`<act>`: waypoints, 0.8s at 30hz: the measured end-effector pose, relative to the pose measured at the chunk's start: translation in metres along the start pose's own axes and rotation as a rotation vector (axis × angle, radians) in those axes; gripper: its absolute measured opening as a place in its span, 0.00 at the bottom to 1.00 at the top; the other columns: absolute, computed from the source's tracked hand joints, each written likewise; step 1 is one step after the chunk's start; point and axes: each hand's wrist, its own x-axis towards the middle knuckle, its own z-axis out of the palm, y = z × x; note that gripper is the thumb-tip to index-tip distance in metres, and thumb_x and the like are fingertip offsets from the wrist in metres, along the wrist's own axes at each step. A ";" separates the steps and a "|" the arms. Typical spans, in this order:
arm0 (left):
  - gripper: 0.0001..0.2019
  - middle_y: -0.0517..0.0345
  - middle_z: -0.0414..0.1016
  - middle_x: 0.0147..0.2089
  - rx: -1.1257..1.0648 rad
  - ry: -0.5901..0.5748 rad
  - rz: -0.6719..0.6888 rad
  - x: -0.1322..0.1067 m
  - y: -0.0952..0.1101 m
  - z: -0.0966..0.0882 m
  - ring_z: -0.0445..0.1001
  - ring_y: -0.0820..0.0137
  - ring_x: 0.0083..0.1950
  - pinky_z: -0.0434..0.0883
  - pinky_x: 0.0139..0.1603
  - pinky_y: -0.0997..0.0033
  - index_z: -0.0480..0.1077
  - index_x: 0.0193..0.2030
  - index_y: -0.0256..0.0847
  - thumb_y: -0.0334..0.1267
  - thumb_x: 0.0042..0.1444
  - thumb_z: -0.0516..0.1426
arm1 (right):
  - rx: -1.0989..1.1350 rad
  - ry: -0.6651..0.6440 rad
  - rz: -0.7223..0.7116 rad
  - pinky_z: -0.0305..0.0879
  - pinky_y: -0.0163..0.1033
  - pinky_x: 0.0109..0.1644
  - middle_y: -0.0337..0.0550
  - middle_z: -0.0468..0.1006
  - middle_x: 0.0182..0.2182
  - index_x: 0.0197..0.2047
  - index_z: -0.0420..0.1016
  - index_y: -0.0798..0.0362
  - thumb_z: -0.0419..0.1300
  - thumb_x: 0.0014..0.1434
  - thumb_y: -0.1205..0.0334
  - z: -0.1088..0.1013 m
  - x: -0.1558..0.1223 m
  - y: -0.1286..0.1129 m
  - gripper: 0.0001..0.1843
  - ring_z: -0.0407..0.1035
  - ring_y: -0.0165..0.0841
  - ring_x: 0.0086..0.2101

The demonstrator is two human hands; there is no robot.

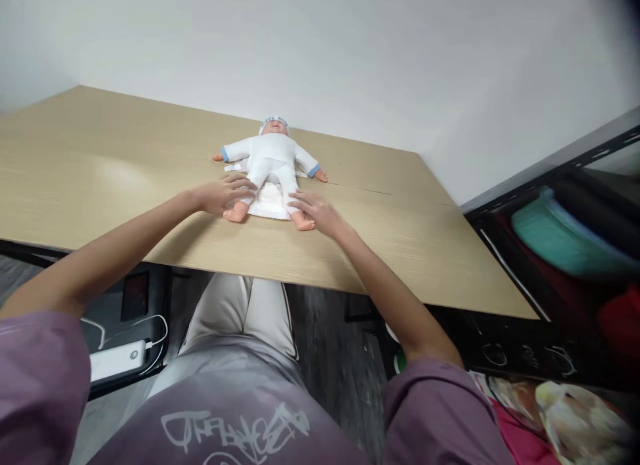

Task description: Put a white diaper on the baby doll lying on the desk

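A baby doll (273, 151) in a white suit with blue cuffs lies on its back on the table, its arms spread and its bare feet towards me. Beneath its hips and between its legs is an opened white diaper (270, 203), with a side tab showing by the doll's arm. My left hand (223, 193) rests on the doll's leg at the left, fingers stretched out. On the other leg lies my right hand (320, 211), its fingers also extended near the ankle. Neither hand is visibly wrapped round a leg.
The wooden table (125, 131) reaches a white wall at the back. At lower left, a white power bank (117, 361) with a cable and a dark phone (135, 296) sit on a seat below table height. A dark rack with a teal item (565, 235) stands at the right.
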 end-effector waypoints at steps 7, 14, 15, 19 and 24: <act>0.28 0.46 0.74 0.80 -0.062 -0.059 -0.072 0.004 0.008 -0.008 0.69 0.43 0.78 0.63 0.82 0.41 0.78 0.72 0.47 0.41 0.67 0.57 | 0.065 -0.059 0.049 0.69 0.63 0.81 0.45 0.75 0.77 0.70 0.82 0.43 0.55 0.71 0.72 -0.018 0.000 -0.004 0.31 0.67 0.46 0.78; 0.31 0.33 0.72 0.77 0.052 0.074 -0.224 0.014 0.055 0.013 0.66 0.36 0.78 0.69 0.76 0.38 0.76 0.66 0.40 0.61 0.68 0.64 | -0.169 0.079 0.144 0.67 0.75 0.77 0.64 0.71 0.78 0.75 0.78 0.51 0.67 0.75 0.46 0.021 -0.004 -0.053 0.32 0.62 0.67 0.78; 0.28 0.32 0.72 0.76 0.083 0.090 -0.240 0.016 0.059 0.017 0.66 0.35 0.78 0.70 0.75 0.37 0.76 0.65 0.39 0.57 0.69 0.64 | -0.180 0.105 0.172 0.68 0.75 0.76 0.63 0.72 0.77 0.75 0.78 0.50 0.65 0.76 0.50 0.028 -0.004 -0.056 0.28 0.63 0.66 0.77; 0.13 0.32 0.75 0.73 0.219 0.104 -0.277 0.021 0.070 0.023 0.71 0.34 0.73 0.75 0.65 0.37 0.80 0.55 0.40 0.42 0.71 0.60 | -0.193 0.202 0.252 0.71 0.72 0.73 0.55 0.79 0.72 0.68 0.84 0.43 0.57 0.76 0.65 0.041 0.000 -0.053 0.24 0.71 0.60 0.72; 0.13 0.38 0.84 0.55 0.162 0.088 -0.349 0.037 0.058 0.000 0.82 0.45 0.53 0.75 0.56 0.45 0.80 0.52 0.41 0.41 0.74 0.55 | -0.069 0.267 0.298 0.78 0.62 0.63 0.53 0.88 0.54 0.55 0.89 0.43 0.56 0.78 0.58 0.025 0.016 -0.034 0.17 0.80 0.55 0.56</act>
